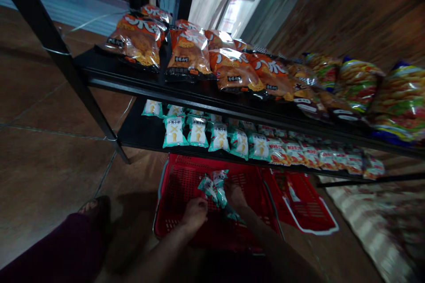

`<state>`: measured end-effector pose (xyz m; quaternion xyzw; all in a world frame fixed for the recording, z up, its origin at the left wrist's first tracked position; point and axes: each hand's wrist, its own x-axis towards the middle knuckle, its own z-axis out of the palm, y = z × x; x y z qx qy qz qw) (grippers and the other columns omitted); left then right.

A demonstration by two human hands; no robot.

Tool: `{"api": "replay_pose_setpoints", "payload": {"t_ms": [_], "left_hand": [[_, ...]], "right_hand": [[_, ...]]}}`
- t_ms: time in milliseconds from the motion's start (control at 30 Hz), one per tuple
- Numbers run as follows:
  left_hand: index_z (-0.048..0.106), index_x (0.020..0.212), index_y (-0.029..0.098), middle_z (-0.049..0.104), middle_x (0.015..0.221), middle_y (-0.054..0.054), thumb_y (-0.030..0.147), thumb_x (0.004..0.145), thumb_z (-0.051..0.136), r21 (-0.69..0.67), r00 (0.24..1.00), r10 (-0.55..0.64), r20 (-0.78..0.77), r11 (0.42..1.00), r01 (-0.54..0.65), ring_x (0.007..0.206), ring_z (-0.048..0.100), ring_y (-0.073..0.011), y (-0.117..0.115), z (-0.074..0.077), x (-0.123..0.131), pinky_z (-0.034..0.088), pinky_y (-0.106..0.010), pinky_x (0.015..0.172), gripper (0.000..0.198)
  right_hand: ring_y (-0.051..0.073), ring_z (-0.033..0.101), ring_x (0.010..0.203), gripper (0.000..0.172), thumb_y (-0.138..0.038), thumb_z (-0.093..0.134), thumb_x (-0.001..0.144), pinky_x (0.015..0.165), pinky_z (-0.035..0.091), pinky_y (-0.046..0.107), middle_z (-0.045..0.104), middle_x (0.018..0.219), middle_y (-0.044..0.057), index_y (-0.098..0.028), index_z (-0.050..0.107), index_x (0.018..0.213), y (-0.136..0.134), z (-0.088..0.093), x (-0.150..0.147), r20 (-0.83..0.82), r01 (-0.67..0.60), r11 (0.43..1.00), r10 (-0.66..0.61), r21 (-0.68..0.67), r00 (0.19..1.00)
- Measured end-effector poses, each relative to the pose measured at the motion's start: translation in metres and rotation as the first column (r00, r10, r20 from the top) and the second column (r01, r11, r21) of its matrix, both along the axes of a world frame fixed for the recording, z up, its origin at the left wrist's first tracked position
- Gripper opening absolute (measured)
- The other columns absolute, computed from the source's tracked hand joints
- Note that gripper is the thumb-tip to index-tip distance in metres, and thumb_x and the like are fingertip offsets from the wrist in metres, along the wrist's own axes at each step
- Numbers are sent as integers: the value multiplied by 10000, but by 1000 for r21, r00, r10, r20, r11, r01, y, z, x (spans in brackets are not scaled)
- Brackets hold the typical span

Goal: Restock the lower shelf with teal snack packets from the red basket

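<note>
Both of my hands reach into a red plastic basket [179, 172] on the floor. Several small green and white snack packets [217, 188] are bunched between them. My left hand [196, 211] is at the left of the packets with its fingers curled; what it holds, if anything, is hidden. Beside the packets on the right is my right hand [236, 195], dark and blurred, its fingers mostly hidden behind them. Just beyond the basket, a row of similar green and white packets [198, 131] stands on the lower black shelf [133, 130].
Large orange chip bags [189, 55] line the upper shelf, with yellow and green bags [358, 82] farther right. Red and white packets [294, 152] continue along the lower shelf. A second red basket [310, 208] sits at the right, and a black shelf post [63, 59] rises at the left.
</note>
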<state>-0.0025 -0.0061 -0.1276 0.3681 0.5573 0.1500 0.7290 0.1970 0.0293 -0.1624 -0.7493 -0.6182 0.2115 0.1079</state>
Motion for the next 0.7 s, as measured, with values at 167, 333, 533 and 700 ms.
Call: {"api": "replay_pose_setpoints", "payload": {"t_ms": [167,333,533,700], "left_hand": [[505,1124,129,501,1268,-165,382,863,451,-343,914,404,45,865,-366,1050,554,-202,3,18,-25,522,-269,715,367],[526,1144,140,568,1204,-165,531,835,449,-336,875,430,223,876,-345,924,620,-195,21,66,-58,534,-301,691,504],[579,1075,143,686,1013,-101,210,758,636,-231,770,471,430,882,-411,778,663,-167,26,121,-97,535,-282,710,329],[564,1102,153,711,948,-85,218,694,710,-176,784,470,406,882,-437,756,677,-189,12,144,-105,539,-338,760,438]], "right_hand": [[228,646,926,202,-164,492,763,868,496,371,693,970,97,-197,691,757,-35,55,-25,-121,-65,993,77,97,990],[216,616,1026,211,-278,505,821,929,478,407,663,1087,95,-211,689,900,-69,123,-91,-300,-35,949,134,314,944],[190,631,974,225,-302,485,855,896,492,376,658,1097,69,-237,699,877,-78,168,-140,-461,-124,950,250,286,851],[202,633,929,258,-446,591,774,875,499,378,687,974,59,-221,674,871,-56,172,-126,-678,145,984,-35,107,734]]}}
